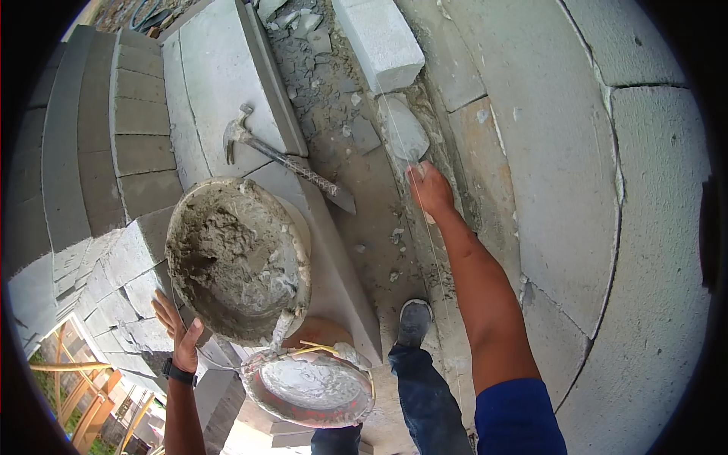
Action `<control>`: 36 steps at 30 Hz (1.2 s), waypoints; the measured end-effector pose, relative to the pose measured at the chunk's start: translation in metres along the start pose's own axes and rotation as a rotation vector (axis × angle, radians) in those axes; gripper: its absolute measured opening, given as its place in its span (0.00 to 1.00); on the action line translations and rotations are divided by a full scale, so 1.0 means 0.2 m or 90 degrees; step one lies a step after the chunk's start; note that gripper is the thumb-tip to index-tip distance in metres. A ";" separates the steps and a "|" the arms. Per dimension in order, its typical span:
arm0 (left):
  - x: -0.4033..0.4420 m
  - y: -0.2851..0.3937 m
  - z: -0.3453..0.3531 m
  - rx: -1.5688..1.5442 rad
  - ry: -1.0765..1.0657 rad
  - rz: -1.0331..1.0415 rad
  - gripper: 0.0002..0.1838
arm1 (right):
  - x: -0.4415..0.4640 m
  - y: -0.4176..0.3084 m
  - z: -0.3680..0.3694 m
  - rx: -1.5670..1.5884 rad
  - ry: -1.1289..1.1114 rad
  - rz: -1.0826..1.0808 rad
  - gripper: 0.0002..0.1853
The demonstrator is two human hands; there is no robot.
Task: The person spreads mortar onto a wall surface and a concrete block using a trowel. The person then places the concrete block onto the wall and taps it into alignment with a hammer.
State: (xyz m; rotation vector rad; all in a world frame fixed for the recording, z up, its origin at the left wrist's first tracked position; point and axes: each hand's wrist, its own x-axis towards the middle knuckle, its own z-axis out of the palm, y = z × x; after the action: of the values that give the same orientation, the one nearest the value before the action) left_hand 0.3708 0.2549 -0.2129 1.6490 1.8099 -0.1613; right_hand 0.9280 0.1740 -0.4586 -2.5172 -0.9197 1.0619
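Observation:
My right hand [431,191] is closed around the handle of a trowel [404,127]. The trowel's pale, smeared blade lies low over the strip of mortar at the foot of the wall, just short of a white block [381,45]. A thin taut string [434,262] runs past that hand. On the other side, my left hand [179,335] has its fingers stretched out against the grey blocks, close beside a bucket [302,227]. Wet grey mortar [235,254] fills much of this bucket. Whether the left palm touches the bucket cannot be made out.
A claw hammer [284,161] lies across the blocks beyond the bucket. Nearer me stands a second bucket [260,402] with whitish contents. Broken chips [311,30] litter the channel floor, where my shoe [414,322] stands. A tall block wall [553,174] rises at right.

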 end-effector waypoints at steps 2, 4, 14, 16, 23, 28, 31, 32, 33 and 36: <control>-0.01 0.02 0.00 0.003 -0.001 -0.008 0.68 | -0.05 0.03 0.02 0.012 0.014 0.007 0.30; -0.01 0.02 -0.01 0.010 -0.001 0.001 0.68 | -0.09 0.19 0.13 0.090 0.000 0.009 0.31; 0.00 -0.01 0.01 0.029 0.014 -0.002 0.67 | -0.63 0.68 0.41 0.016 0.200 -0.126 0.25; 0.00 -0.01 0.02 0.021 0.014 -0.019 0.70 | -0.74 0.76 0.42 0.076 0.120 -0.055 0.24; 0.00 0.02 0.03 -0.009 0.029 -0.040 0.69 | -1.21 1.00 0.29 0.114 -0.010 0.109 0.25; 0.01 0.02 0.06 -0.012 0.026 -0.040 0.70 | -1.66 0.95 0.03 0.146 0.035 0.124 0.19; 0.00 0.07 0.06 -0.013 0.031 -0.044 0.74 | -1.89 0.68 -0.20 0.216 0.054 0.116 0.15; 0.00 0.08 0.06 -0.017 0.030 -0.042 0.76 | -1.96 0.58 -0.27 0.231 0.077 0.081 0.14; 0.00 0.08 0.06 -0.020 0.035 -0.041 0.76 | -2.03 0.49 -0.31 0.245 0.104 0.047 0.14; -0.03 0.06 0.07 -0.062 0.061 0.003 0.74 | -2.25 0.30 -0.42 0.173 0.072 -0.055 0.13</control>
State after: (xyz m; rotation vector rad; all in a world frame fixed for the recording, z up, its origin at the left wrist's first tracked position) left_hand 0.3878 0.2459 -0.2157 1.6173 1.8554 0.0081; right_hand 0.7751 -0.1595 -0.1796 -2.2676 -0.7865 0.9385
